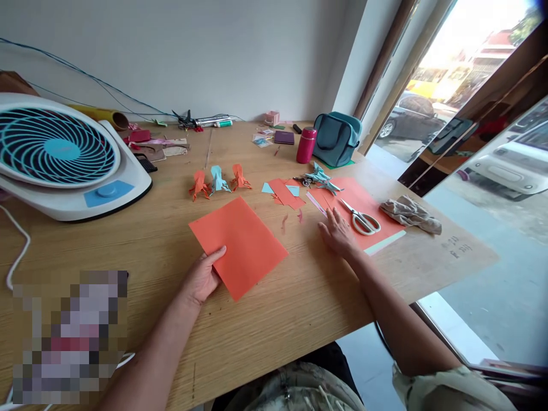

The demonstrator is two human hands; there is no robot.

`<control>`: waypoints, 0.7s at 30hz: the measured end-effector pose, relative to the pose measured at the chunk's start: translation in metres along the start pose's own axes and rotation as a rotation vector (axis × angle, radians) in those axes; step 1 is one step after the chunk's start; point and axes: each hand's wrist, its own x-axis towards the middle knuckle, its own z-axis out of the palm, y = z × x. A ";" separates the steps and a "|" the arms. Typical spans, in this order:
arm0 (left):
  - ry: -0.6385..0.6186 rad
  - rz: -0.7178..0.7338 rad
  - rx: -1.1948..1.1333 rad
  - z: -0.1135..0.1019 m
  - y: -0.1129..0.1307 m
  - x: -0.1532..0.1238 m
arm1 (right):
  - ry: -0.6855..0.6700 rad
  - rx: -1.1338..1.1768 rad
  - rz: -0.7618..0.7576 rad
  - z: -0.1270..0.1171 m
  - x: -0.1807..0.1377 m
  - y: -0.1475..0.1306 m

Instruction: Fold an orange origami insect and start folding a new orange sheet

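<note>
My left hand pinches the left corner of a square orange sheet of paper, thumb on top, holding it over the table. My right hand rests with its fingers stretched out at the left edge of a larger orange sheet. Just right of its fingers lie white-handled scissors on that sheet. A thin pale strip is by the fingertips. Beyond the held square stand three folded paper figures: an orange one, a light blue one and another orange one.
Paper offcuts and light blue folded pieces lie mid-table. Behind are a pink bottle and a teal bag. A crumpled cloth lies right. A white fan stands left, above a pixelated patch.
</note>
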 end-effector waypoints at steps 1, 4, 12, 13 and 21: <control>0.007 -0.003 -0.006 0.000 0.000 0.000 | -0.024 -0.038 -0.003 0.005 0.000 0.003; 0.029 -0.015 -0.018 0.000 0.000 0.000 | -0.099 -0.117 -0.076 0.021 -0.024 -0.005; 0.015 -0.004 0.033 -0.003 0.000 0.003 | -0.119 -0.282 -0.287 -0.005 -0.131 0.011; 0.016 -0.010 0.040 -0.003 0.000 0.003 | -0.076 -0.296 -0.230 -0.012 -0.139 0.024; -0.003 -0.011 0.080 0.001 0.001 0.001 | 0.072 -0.376 0.063 -0.010 -0.162 0.050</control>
